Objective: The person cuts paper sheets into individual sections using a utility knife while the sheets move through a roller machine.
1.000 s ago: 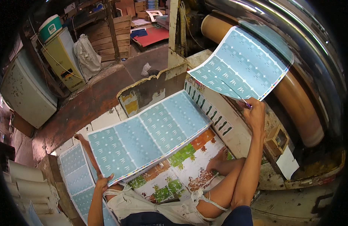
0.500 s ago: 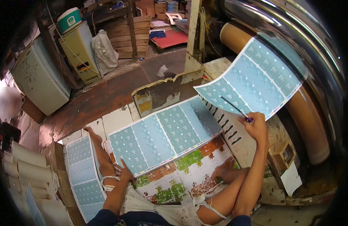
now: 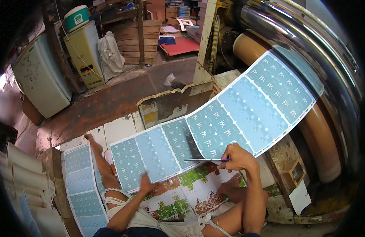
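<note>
My right hand [image 3: 240, 158] is closed round the purple end of a thin rod-like tool [image 3: 206, 160]; its dark shaft points left, at the lower edge of a printed sheet. That blue-green sheet [image 3: 249, 104] slopes down from a large shiny roller [image 3: 309, 43], and its lower end hangs over a stack of matching sheets [image 3: 151, 152]. Beside the stack's near edge is my left hand [image 3: 146, 185], blurred, thumb raised apart from the fingers, with nothing seen in it. Whether it touches the paper I cannot tell.
A second pile of printed sheets [image 3: 83, 185] lies by my left leg. Paint-stained boarding [image 3: 178, 201] is between my legs. A low worn metal panel [image 3: 174, 102] stands beyond the stack, and a small wooden box [image 3: 295, 172] is at the machine's right side.
The sheet has come farther down from the roller over the stack. My right hand has moved down and left with the tool, now nearly level. My left hand has shifted right along the stack's edge.
</note>
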`<action>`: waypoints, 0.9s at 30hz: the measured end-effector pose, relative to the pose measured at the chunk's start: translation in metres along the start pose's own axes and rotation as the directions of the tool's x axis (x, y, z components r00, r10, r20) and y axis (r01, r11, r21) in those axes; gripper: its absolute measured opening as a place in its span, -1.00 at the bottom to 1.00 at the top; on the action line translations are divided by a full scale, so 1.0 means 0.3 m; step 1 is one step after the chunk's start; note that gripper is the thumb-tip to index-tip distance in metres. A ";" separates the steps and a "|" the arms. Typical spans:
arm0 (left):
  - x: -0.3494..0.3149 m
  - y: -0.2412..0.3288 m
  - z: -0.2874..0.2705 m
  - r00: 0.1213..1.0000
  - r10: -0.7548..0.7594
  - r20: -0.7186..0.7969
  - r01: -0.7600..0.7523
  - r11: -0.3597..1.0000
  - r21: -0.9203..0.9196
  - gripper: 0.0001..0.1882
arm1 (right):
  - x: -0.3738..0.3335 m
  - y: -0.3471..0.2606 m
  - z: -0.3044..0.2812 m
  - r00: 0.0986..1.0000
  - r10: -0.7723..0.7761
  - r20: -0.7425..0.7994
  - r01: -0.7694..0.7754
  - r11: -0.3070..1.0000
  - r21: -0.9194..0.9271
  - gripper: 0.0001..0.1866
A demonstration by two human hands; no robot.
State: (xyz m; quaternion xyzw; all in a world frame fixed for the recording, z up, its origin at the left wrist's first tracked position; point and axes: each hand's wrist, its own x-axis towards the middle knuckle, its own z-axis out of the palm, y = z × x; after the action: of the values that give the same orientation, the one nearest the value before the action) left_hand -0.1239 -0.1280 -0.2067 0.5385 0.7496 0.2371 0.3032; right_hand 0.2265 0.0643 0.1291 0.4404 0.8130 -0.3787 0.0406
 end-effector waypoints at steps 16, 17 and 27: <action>0.120 0.697 -0.030 0.896 0.131 0.424 0.400 0.176 -0.899 -0.45 | 0.058 0.168 0.030 0.979 -0.146 0.145 0.048 0.846 0.531 -0.65; 0.101 0.664 -0.049 0.900 0.154 0.408 0.394 0.119 -0.912 -0.48 | 0.040 0.178 -0.007 0.993 0.025 0.115 -0.075 0.887 0.456 -0.66; -0.064 0.611 -0.165 0.956 0.135 0.261 0.227 0.225 -0.948 -0.61 | -0.080 0.444 -0.142 0.667 0.363 -0.651 0.176 0.772 0.611 -0.59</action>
State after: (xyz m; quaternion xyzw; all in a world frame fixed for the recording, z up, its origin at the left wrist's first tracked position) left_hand -0.0330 -0.0915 -0.0430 0.2379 0.4010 0.5609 0.6841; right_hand 0.3520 0.1189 0.0917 0.5857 0.5569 -0.4124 -0.4205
